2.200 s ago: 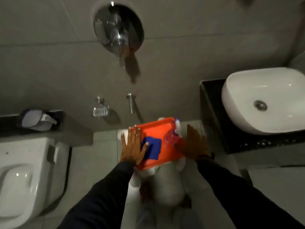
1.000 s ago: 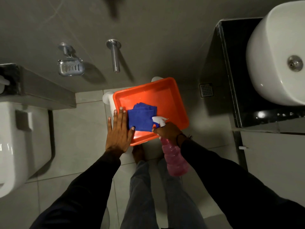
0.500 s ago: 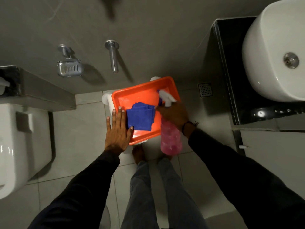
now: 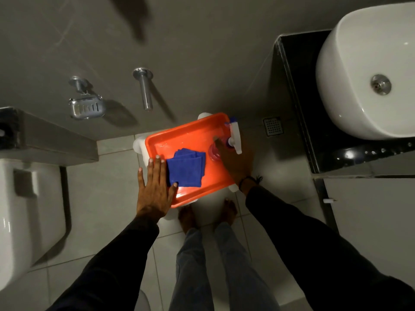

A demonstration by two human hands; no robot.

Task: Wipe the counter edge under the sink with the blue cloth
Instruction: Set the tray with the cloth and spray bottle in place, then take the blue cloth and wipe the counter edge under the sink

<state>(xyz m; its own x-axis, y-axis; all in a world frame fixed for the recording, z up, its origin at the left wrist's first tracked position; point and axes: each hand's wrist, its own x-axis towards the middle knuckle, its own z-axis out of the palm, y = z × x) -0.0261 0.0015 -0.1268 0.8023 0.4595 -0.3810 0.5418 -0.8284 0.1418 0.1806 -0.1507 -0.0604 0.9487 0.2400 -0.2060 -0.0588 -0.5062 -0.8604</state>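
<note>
A folded blue cloth (image 4: 186, 168) lies in an orange tray (image 4: 190, 135) set on a white stool. My left hand (image 4: 155, 187) rests flat on the tray's left rim, fingers spread, thumb touching the cloth's corner. My right hand (image 4: 235, 162) is wrapped around a pink spray bottle (image 4: 226, 145) with a white trigger head, standing it upright at the tray's right side. The white sink (image 4: 359, 70) sits on a black counter (image 4: 294, 102) at the upper right; its front edge (image 4: 359, 162) shows specks of light.
A white toilet (image 4: 24, 212) fills the left side under a grey ledge. A metal soap dish (image 4: 86, 106) and a wall spout (image 4: 144, 90) hang on the tiled wall. A floor drain (image 4: 272, 126) lies beside the counter. My bare feet stand behind the stool.
My right hand lifted the spray bottle out of the tray, held it beside my legs, then brought it back and stood it upright in the tray. The left hand stayed on the rim.
</note>
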